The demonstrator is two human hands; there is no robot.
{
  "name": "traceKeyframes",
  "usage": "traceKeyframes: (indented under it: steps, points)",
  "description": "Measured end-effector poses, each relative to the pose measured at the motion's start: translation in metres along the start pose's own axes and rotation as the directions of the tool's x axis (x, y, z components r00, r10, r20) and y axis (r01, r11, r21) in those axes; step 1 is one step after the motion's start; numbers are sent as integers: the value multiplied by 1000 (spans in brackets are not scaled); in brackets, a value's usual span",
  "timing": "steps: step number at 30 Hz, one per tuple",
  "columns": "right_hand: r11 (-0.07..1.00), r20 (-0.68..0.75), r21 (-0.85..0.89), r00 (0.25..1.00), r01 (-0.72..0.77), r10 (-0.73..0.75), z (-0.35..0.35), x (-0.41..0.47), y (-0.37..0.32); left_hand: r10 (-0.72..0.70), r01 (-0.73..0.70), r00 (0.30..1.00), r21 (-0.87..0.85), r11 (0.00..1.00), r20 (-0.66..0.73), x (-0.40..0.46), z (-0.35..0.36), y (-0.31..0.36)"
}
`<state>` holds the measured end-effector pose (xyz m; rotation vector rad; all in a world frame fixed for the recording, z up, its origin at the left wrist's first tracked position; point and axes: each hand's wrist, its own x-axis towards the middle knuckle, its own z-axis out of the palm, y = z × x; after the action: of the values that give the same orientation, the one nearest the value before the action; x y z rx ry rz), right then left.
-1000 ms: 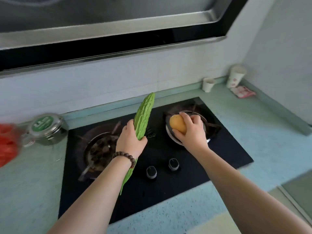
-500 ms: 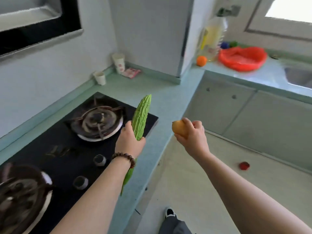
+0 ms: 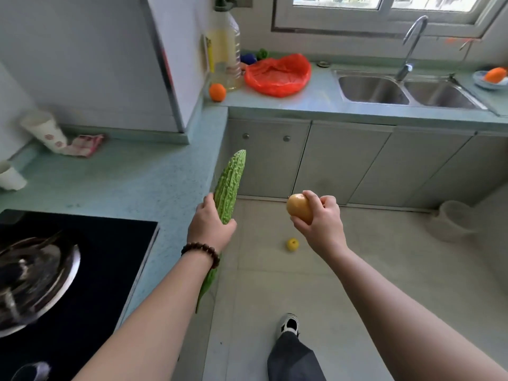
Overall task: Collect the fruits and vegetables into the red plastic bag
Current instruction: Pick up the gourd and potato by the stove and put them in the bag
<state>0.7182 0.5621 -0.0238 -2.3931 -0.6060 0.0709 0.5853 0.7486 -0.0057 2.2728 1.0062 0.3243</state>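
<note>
My left hand (image 3: 210, 225) grips a long green bitter gourd (image 3: 230, 185), held upright over the counter's edge. In my right hand (image 3: 321, 221) sits a yellow-brown pear (image 3: 299, 207), raised above the floor. The red plastic bag (image 3: 277, 75) lies open on the far counter beside the sink. An orange (image 3: 217, 92) rests on that counter to the left of the bag, and a green item (image 3: 262, 53) and a blue item (image 3: 248, 58) lie behind it. A small yellow fruit (image 3: 292, 244) lies on the floor. Another orange fruit (image 3: 495, 74) sits in a bowl at far right.
A big oil bottle (image 3: 225, 45) stands left of the bag. The double sink (image 3: 404, 90) and its tap (image 3: 412, 42) are at the right. The black hob (image 3: 82, 270) with a burner is at my left, paper cups (image 3: 45, 130) behind it. A translucent bin (image 3: 450, 220) stands on the floor.
My view has swung right, from the hob to the far counter and sink. Both hands still carry the gourd and the pear, and now hang over the floor.
</note>
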Motion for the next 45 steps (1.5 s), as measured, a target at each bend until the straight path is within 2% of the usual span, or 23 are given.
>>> traceKeyframes:
  steps: [5,10,21,28,38,45]
  points:
    - [999,-10,-16,999,-38,38,-2,71,40,39,-39,999,22,999,15,64,39,43]
    - [998,-3,-8,998,-55,55,-12,157,69,16,-16,1000,18,1000,4,135,71,86]
    - [998,-10,18,998,-63,63,-17,284,87,21,-21,1000,38,999,3,251,107,135]
    - [995,12,33,996,-92,92,11,358,82,19,-20,999,36,999,28,331,123,134]
    - [993,-19,28,993,-113,113,57,506,31,59,-62,996,59,996,61,493,109,132]
    - [990,-18,-6,990,-141,141,71,579,20,65,-73,990,65,995,123,573,114,147]
